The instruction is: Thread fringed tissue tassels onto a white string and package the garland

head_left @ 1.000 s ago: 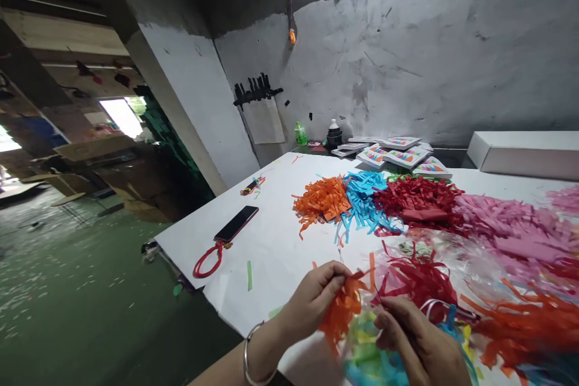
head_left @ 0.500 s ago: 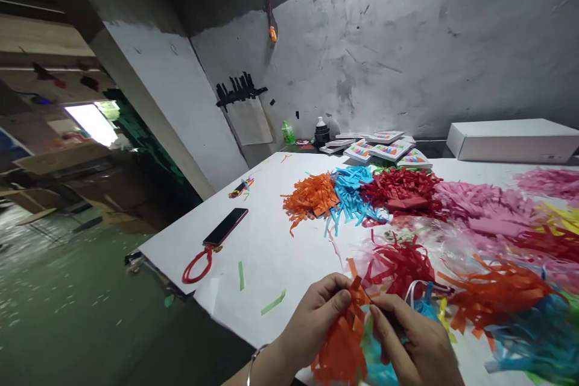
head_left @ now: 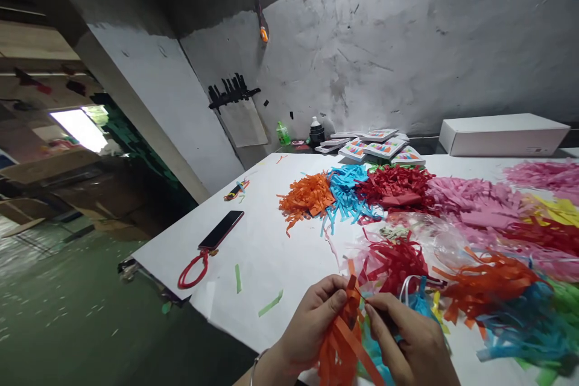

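Note:
My left hand [head_left: 312, 319] pinches the top of an orange paper tassel [head_left: 339, 353] between thumb and fingers. The strips hang down below it at the bottom of the head view. Just right of it, my right hand [head_left: 407, 338] has thumb and forefinger pressed together close to the tassel's top, on something too small to make out. Blue and green strips show between and under the hands. A red tassel bundle [head_left: 393, 262] lies just beyond them, with a white loop [head_left: 407, 286] near my right hand.
On the white table [head_left: 271, 253] lie a phone [head_left: 221, 230] with a red cord, green strips [head_left: 270, 303], an orange pile [head_left: 310, 196], a blue pile [head_left: 347, 184], dark red strips [head_left: 393, 184] and pink ones [head_left: 474, 199]. Booklets [head_left: 384, 146] and a white box [head_left: 502, 134] stand by the wall.
The view has shifted slightly. My hands remain close together at the tassel top, and an orange strip now slants down to the right below them.

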A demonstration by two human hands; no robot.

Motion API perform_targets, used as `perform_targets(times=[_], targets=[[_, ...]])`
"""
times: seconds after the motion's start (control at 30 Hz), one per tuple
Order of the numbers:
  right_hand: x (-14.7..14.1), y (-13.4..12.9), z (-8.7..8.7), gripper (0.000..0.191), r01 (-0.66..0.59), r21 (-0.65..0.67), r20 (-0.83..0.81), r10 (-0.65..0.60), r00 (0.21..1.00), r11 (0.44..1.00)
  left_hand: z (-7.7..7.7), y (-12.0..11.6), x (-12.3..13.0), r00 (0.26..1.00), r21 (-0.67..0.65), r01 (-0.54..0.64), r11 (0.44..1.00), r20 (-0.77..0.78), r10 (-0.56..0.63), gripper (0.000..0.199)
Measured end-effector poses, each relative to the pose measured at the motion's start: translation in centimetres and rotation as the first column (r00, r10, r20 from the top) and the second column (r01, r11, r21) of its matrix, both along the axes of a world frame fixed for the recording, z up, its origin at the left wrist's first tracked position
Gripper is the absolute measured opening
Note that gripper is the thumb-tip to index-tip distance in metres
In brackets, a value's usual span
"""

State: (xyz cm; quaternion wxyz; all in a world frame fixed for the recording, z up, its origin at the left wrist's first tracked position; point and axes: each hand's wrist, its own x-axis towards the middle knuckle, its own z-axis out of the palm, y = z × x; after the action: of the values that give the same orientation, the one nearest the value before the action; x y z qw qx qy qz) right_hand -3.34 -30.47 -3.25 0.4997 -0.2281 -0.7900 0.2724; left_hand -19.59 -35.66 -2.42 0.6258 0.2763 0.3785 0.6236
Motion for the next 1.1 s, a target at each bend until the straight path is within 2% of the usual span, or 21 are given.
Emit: perform_targets(times=[0.27, 0.37, 0.63, 0.77, 0.87, 0.93, 1.0, 1.07, 1.1], targets=[[0.0, -0.1, 0.2, 0.017, 0.048, -0.013, 0.001, -0.048, 0.999, 0.999, -0.1, 0.1, 0.2, 0.999, -0.015, -0.041, 0.999, 0.036, 0.041, 0.032], [0.0, -0.2, 0.1, 0.017, 0.023, -0.025, 0.016, -0.023, 1.000, 0.999, -0.3, 0.1, 0.2, 0.998, -0.013, -0.036, 0.999, 0.043, 0.036, 0.033], [0.2, -0.1, 0.0, 0.015, 0.015, 0.015, 0.029, -0.015, 0.999, 1.000, -0.2, -0.1, 0.3, 0.999, -0.032, -0.038, 0.999, -0.020, 0.037, 0.036], [1.0, 0.2, -0.6, 0.020, 0.060, 0.175, 0.094, -0.078, 0.993, 0.983, -0.1, 0.0, 0.4, 0.982, -0.004, -0.016, 1.000, -0.187, 0.015, 0.036], [1.6, 0.3, -1.0, 0.023, 0.066, 0.259, 0.124, -0.101, 0.987, 0.964, 0.0, -0.1, 0.6, 0.907, 0.087, 0.004, 0.996, -0.419, 0.033, 0.034], [1.8, 0.0, -1.0, 0.022, 0.065, 0.137, 0.090, -0.077, 0.993, 0.988, 0.3, -0.2, 0.8, 0.830, 0.141, 0.043, 0.989, -0.557, 0.043, 0.032], [1.9, -0.3, -0.8, 0.021, 0.026, -0.148, 0.027, -0.022, 0.999, 0.989, 0.6, -0.4, 0.9, 0.768, 0.162, 0.087, 0.983, -0.640, 0.037, 0.032], [1.9, -0.6, -0.5, 0.023, -0.036, -0.401, -0.031, 0.026, 0.999, 0.916, 0.8, -0.5, 1.1, 0.765, 0.151, 0.103, 0.983, -0.643, 0.018, 0.033], [2.0, -0.7, -0.3, 0.025, -0.053, -0.460, -0.042, 0.037, 0.998, 0.886, 0.8, -0.5, 1.1, 0.785, 0.135, 0.104, 0.985, -0.620, 0.002, 0.034]])
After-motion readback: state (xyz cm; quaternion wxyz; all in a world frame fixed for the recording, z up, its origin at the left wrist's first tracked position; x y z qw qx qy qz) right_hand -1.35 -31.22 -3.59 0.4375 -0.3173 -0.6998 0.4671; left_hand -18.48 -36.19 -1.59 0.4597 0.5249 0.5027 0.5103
